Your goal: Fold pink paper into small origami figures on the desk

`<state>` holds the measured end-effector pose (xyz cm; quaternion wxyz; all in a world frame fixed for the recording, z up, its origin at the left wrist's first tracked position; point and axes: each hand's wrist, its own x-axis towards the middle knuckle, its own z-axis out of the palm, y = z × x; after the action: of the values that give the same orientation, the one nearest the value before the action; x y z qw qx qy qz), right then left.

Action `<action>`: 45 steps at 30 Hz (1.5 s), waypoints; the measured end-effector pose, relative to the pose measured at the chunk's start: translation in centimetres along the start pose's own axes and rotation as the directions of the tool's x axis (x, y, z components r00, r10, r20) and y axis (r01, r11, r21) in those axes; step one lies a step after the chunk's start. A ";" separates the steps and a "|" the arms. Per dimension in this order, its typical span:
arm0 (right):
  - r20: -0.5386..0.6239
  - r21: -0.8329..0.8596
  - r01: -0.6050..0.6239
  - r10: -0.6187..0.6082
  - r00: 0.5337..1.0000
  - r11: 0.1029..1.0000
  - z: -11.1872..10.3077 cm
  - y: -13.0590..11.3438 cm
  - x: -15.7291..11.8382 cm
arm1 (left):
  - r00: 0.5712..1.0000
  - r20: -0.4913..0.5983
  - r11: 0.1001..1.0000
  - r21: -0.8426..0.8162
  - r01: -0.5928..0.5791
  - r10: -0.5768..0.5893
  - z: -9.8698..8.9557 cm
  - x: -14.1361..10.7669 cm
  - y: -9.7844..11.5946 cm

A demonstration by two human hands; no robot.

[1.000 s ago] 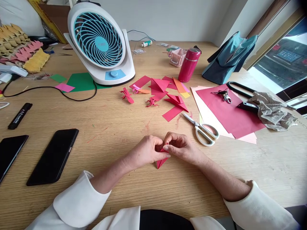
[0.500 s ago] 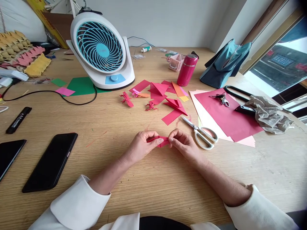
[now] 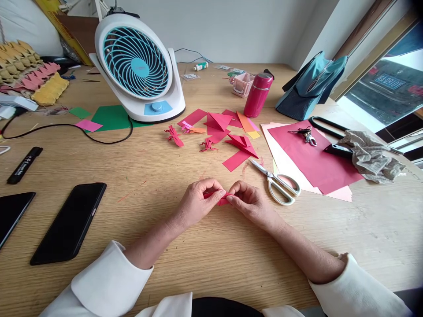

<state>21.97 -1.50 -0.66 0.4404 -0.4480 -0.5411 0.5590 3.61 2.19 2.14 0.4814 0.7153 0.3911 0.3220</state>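
Between both hands is a small folded piece of red paper (image 3: 223, 200), held just above the table and partly hidden by my fingers. My left hand (image 3: 200, 199) pinches its left part between thumb and fingers. From the right, my right hand (image 3: 249, 201) grips the other end with thumb and forefinger, the two thumbs close together. White-handled scissors (image 3: 276, 181) lie beside my right hand, blades partly apart. Beyond the hands are a folded red paper piece (image 3: 243, 144), a small red folded figure (image 3: 207, 144) and another red figure (image 3: 173, 135).
A white and blue fan (image 3: 139, 66) stands at the back left. A red flask (image 3: 258, 95) and a teal bag (image 3: 310, 88) stand at the back right. Red sheets (image 3: 310, 154) bear keys (image 3: 308, 135). A phone (image 3: 69, 222) and a marker (image 3: 24, 165) lie left.
My right thumb and fingers have shifted slightly left along the red paper, nearer to my left thumb. My left hand keeps its pinch.
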 end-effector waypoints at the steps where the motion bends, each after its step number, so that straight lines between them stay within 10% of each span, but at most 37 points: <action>1: 0.006 0.001 0.000 0.000 1.000 1.000 0.0 -0.1 0.0 | 1.000 -0.011 1.000 0.026 -0.018 0.018 0.1 0.0 0.0; 8: 0.040 -0.010 -0.009 0.010 0.999 1.000 0.0 -0.4 -0.2 | 0.993 -0.076 0.994 0.070 -0.089 0.094 0.8 -0.3 -0.4; 27: 0.001 -0.037 -0.012 0.012 1.000 0.999 -0.1 -0.4 0.1 | 0.981 -0.052 0.979 -0.087 0.182 -0.187 0.3 0.0 -0.8; 45: -0.031 -0.104 -0.012 0.009 0.999 0.994 -0.2 -0.3 -0.1 | 0.997 -0.007 0.993 0.083 0.082 -0.082 -0.3 0.3 -1.7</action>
<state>22.18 -1.51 -0.33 0.4217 -0.4818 -0.5603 0.5254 3.08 2.97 0.62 0.4633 0.7173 0.4342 0.2868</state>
